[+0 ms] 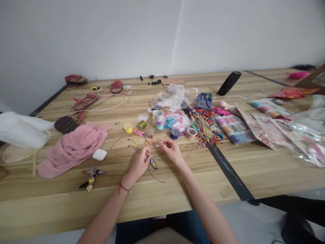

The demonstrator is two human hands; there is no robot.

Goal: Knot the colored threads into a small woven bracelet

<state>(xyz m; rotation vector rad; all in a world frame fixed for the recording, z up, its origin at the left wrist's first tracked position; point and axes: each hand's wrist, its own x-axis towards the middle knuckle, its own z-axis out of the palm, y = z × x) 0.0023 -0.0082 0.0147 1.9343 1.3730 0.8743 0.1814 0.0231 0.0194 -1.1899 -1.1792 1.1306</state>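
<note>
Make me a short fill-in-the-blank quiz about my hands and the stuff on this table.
1. The bracelet on the wrist of your left hand is ____.
2. Just left of the olive-green spool sits a ____ spool.
3. The cloth beside the small white case is ____.
4. The multicolored thread bundle lies nearer your ____ hand.

Missing words: red; yellow; pink; right.

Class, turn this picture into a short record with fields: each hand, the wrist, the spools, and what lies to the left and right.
Left hand: fingers bent together beside thin cords; exact hold too small to tell
Right hand: fingertips close together near the same cords; exact hold unclear
Left wrist: red bracelet around it
Spools beyond hands: yellow spool, green spool, dark blue spool
Left side: pink cloth, white case
Right side: multicoloured threads, black cylinder
</note>
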